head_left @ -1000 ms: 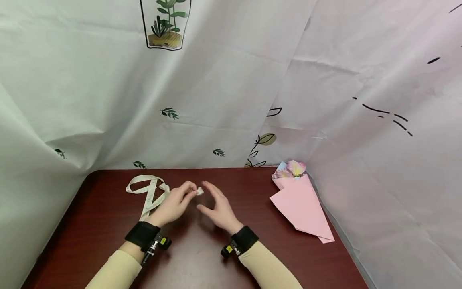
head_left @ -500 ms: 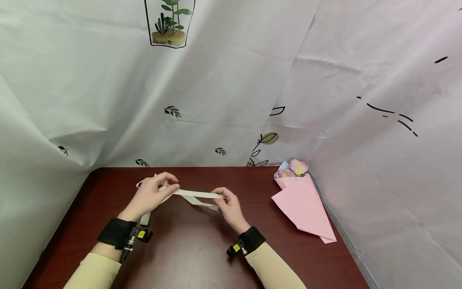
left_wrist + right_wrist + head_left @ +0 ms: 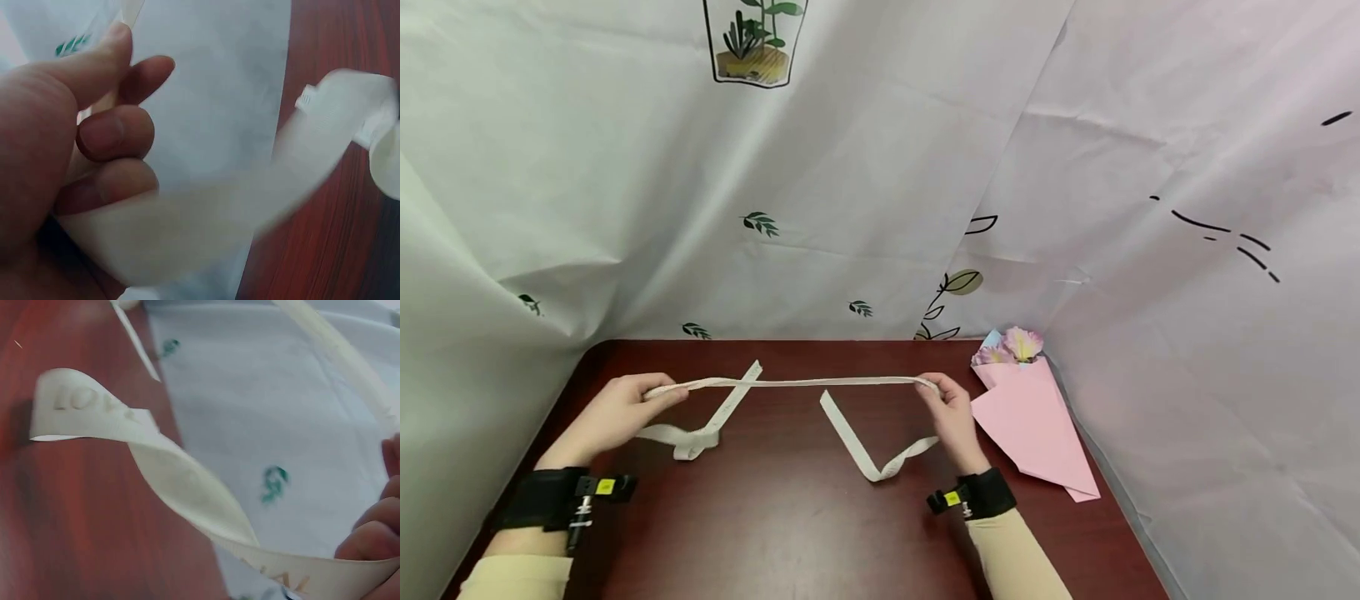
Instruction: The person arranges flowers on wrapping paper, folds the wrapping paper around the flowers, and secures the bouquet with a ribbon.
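A cream ribbon (image 3: 820,382) is stretched almost level above the table between both hands. My left hand (image 3: 613,417) pinches it at the left, its fingers curled round it; one tail hangs from this hand and lies folded on the wood. At the other side my right hand (image 3: 953,421) grips the ribbon, and a second tail drops in a V shape to the tabletop. Close up in the left wrist view, the blurred ribbon tail (image 3: 206,219) leaves below the curled fingers (image 3: 119,132). Gold-brown letters show on the ribbon (image 3: 81,412) in the right wrist view, where most of the hand is cut off.
To the right of my right hand lies a pink paper wrap (image 3: 1037,425) with pink-and-yellow flowers (image 3: 1021,343) at its top end. A dark red-brown table (image 3: 790,525) runs back to a white patterned cloth (image 3: 850,167) hanging behind and at the sides.
A second ago my hands were close together at a small bit of ribbon. Since then they have moved apart, left and right, drawing the ribbon out straight between them. The pink wrap stays put.
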Motion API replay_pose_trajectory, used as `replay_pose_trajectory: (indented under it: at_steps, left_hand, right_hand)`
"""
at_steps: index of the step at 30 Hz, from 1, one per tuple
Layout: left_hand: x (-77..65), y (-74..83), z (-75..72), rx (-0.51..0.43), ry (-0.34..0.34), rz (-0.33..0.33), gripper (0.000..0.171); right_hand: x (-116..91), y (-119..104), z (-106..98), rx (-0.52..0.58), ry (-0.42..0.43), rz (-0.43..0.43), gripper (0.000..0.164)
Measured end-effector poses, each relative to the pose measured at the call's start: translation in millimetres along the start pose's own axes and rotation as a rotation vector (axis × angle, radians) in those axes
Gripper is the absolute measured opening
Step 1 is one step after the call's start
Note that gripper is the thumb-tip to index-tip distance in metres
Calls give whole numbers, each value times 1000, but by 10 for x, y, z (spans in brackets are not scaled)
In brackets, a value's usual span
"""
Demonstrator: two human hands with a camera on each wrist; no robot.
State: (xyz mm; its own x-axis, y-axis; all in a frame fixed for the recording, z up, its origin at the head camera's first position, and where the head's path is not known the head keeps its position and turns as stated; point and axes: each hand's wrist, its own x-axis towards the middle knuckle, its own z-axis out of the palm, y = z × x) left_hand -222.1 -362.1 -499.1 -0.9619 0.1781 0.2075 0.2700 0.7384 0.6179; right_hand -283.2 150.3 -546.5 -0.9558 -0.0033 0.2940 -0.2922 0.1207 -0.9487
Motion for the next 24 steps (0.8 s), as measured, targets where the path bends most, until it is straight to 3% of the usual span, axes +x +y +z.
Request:
replay_pose_trajectory:
  at_steps: [5,10,15,18,21,24]
  left_hand:
    - [-176,-183,-198,13,52,-77,12]
    - [-300,-323,-399,26,117,-187,24]
    - [-366,-391,-574,-57,198,-253,28]
    - [-387,-395,-625,-189,216,-281,16]
    - [-417,-411,-662,-349,160,-271,20]
    - [-464,-477,-722,-485,26,-247,28]
  right_hand:
    - [12,-130,-387,-184,-12,96,19]
    - [-16,-301,-782,-409,26,231,29]
    - [-64,-516,-1110,-332,72,286,33]
    - [-102,-678,-1300,-339,4,304,34]
    - [-148,-833,-1477,-427,-110,321,36]
    - [-187,-938,-1623,-521,-195,345,37]
